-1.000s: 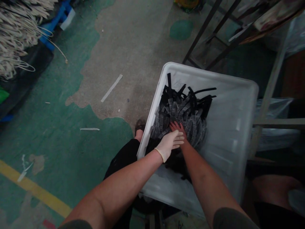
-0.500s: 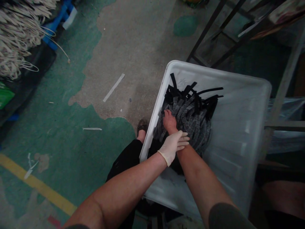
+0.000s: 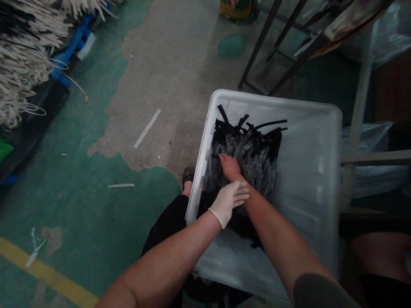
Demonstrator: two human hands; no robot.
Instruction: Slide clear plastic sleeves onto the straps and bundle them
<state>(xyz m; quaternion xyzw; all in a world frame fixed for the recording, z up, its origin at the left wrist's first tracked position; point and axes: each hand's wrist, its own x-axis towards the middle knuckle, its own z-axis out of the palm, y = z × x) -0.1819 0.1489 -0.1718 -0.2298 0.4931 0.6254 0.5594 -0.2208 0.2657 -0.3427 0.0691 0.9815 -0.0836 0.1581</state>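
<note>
A white plastic bin [image 3: 308,171] holds a heap of black and grey strips [image 3: 257,164] along its left side. My left hand [image 3: 228,199], in a pale glove, hangs over the strips beside my right forearm, its fingers stretched out and nothing seen in them. Bare and farther in, my right hand [image 3: 230,167] rests on the grey strips near the bin's left wall. Its fingers are apart, and I see nothing gripped in them.
Bundles of pale cords [image 3: 28,72] lie at the upper left by a blue frame [image 3: 72,47]. A dark metal stand [image 3: 260,47] is behind the bin. Another person's leg [image 3: 379,256] is at the lower right. Tape scraps lie on the floor.
The view has shifted, so the bin appears farther left. My gloved left hand now sits slightly apart from my right forearm, which it overlapped before. My right hand stays on the strips.
</note>
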